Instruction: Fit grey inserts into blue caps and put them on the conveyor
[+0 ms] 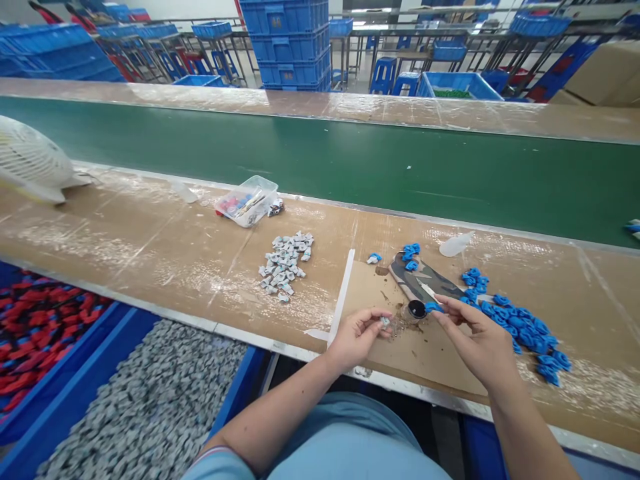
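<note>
Two hands over desk: left hand fingers pinch grey part; right hand fingers grip blue part, beside black pot. Blue pile right.

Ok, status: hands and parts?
Left hand pinching a small grey part. Right hand holding a blue part beside the black cap. Blue pile alongside.

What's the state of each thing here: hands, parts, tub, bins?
left hand: pinching a small grey part
right hand: pinching a blue part
blue parts pile: loose, spread on the bench
grey parts pile: loose heap
clear tub: open, lidless
grey-parts bin: full
</note>
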A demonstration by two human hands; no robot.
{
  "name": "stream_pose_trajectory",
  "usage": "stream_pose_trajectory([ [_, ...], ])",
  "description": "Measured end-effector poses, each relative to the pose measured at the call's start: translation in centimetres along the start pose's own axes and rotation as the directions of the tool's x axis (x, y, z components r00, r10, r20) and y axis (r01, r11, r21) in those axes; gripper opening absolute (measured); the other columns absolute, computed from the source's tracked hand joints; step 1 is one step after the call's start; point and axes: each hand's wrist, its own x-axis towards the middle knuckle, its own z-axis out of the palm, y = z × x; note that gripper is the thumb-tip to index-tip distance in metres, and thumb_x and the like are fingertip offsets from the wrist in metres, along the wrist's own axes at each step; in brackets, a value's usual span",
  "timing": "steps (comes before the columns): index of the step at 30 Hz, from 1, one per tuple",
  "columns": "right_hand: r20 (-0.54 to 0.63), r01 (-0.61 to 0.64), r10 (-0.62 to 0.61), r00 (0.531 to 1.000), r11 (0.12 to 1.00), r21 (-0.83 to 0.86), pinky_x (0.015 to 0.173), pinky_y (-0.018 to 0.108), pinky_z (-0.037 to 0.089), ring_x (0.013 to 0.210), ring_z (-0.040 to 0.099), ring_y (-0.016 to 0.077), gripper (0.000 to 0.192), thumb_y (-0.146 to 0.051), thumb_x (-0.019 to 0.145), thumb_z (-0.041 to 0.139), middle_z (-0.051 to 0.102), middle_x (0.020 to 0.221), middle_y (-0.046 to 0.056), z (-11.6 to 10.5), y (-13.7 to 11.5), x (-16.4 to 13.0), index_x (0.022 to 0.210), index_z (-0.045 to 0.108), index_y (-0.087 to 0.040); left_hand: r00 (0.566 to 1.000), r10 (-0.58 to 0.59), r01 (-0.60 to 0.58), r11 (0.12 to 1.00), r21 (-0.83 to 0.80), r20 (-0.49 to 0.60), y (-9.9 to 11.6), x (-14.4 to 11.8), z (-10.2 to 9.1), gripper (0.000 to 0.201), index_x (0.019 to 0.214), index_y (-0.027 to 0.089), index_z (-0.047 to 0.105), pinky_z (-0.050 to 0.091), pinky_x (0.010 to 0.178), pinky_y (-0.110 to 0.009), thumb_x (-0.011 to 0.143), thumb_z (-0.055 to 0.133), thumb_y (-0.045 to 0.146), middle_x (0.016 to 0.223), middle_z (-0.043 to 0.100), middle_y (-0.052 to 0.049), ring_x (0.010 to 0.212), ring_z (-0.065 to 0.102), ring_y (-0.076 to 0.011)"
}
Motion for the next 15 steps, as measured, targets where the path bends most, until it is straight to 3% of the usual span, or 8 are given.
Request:
stream_pose_trajectory([
  [5,0.091,-0.205,0.189,0.978,0.956,0.208,0.072,0.038,0.056,0.075,0.067,0.0220,0.039,-0.051,0.072,0.064,0.073,0.089,0.008,0.18,0.35,0.07,0.095,0.073,-0.021,0.999,0.013,-0.012,1.000,0.024,-0.038,-0.30,0.16,-0.08,0.039,0.088,0.015,0.069,0.051,0.073,-0.026,0.058,0.082,0.037,0.074,0.061,-0.001,0.071,0.060,-0.0119],
  [9,0.145,-0.271,0.233,0.962,0.885,0.379,0.078,0.039,0.057,0.082,0.068,0.0232,0.037,-0.049,0.068,0.069,0.073,0.092,0.008,0.23,0.34,0.09,0.092,0.073,-0.021,1.000,-0.025,0.025,1.000,-0.002,0.011,-0.24,0.02,-0.02,0.043,0.097,0.016,0.066,0.052,0.071,-0.028,0.065,0.077,0.041,0.077,0.063,-0.002,0.068,0.062,-0.0124],
  [15,0.119,-0.304,0.280,0.952,0.848,0.435,0.082,0.041,0.056,0.084,0.068,0.0234,0.036,-0.049,0.065,0.072,0.073,0.093,0.008,0.31,0.59,-0.07,0.089,0.073,-0.022,0.999,0.028,-0.029,0.998,0.047,0.017,0.35,-0.14,-0.24,0.039,0.099,0.015,0.063,0.053,0.076,-0.029,0.075,0.068,0.045,0.091,0.065,-0.006,0.072,0.063,-0.0116],
])
